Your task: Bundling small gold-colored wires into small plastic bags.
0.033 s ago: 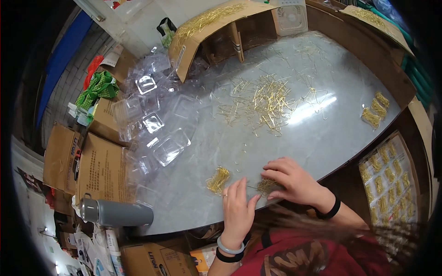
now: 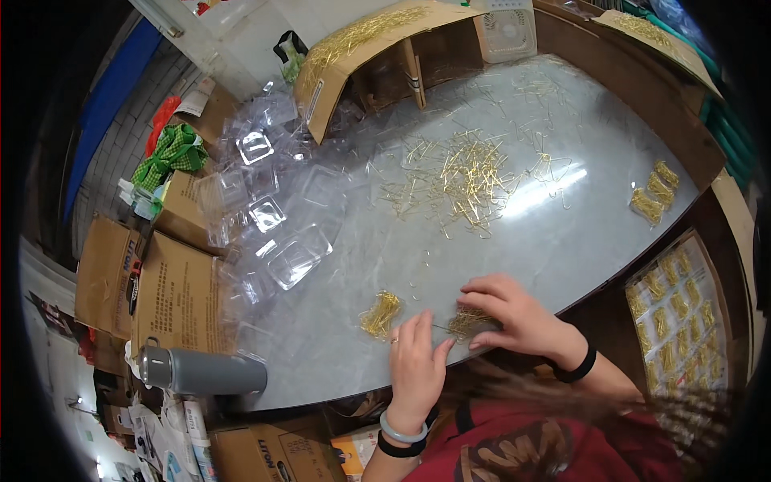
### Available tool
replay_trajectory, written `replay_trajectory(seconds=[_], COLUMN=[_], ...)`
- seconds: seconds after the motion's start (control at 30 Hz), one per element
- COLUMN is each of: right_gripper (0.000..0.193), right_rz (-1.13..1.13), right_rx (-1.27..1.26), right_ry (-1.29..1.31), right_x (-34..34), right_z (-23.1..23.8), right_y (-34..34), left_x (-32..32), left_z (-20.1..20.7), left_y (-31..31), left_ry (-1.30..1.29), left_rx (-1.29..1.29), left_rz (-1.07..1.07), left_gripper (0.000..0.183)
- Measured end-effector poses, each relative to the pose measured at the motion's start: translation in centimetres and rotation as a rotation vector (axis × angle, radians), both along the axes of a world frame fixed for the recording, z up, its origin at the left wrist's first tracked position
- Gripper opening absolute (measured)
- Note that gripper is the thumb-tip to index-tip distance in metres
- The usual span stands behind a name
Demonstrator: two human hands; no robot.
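Note:
Near the front edge of the grey table (image 2: 337, 361), my right hand (image 2: 518, 321) curls its thumb and fingers around a small bundle of thin gold wire hooks (image 2: 466, 323). To its left, my left hand (image 2: 415, 365) rests with fingers stretched out and thumb apart, beside the ends of that bundle. A thin wire spans the gap between the two hands. Another neat bundle of gold hooks (image 2: 381, 315) lies just beyond my left fingertips. Farther off spreads a loose, tangled heap of gold wire hooks (image 2: 474, 177).
Clear plastic boxes (image 2: 293, 257) pile up on the left. A grey bottle (image 2: 213, 372) lies at the front left, next to cardboard cartons (image 2: 178, 297). A cut cardboard box (image 2: 385, 80) stands at the back. Packed bundles (image 2: 654, 193) sit at right; a tray of bundles (image 2: 679, 313) is lower.
My right hand has shifted very slightly to the right, and a little more of the bundle shows. My left hand is nearly still.

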State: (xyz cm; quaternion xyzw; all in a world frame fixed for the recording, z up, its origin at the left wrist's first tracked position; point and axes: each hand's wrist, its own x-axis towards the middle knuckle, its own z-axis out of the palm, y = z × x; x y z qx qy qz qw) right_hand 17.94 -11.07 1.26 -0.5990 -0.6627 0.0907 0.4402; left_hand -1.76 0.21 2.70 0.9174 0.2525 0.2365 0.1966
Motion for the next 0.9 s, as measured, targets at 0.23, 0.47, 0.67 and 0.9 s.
replay_trajectory(seconds=[0.23,0.47,0.67,0.9], right_gripper=[0.050,0.048,0.060,0.078], right_rz=[-0.018,-0.088,-0.303,-0.149], right_rx=[-0.136,-0.101,-0.019,-0.086], right_ry=[-0.157,-0.075,0.131,0.268], right_x=[1.7,1.4,-0.8,-3.8], right_z=[0.6,-0.3,-0.4,0.2], right_y=[-0.7,-1.0,-3.1,-1.5], left_x=[1.7,0.7,1.8,3.5], left_z=[-0.6,-0.1,-1.8,-2.2], left_y=[-1.6,-1.0,-0.1,-0.4], left_ry=[-0.034,-0.030,0.061,0.049], left_rx=[-0.073,-0.217,-0.029,-0.074], left_rz=[-0.009,-0.039,-0.233,-0.298], left_gripper=[0.032,0.057,0.078,0.057])
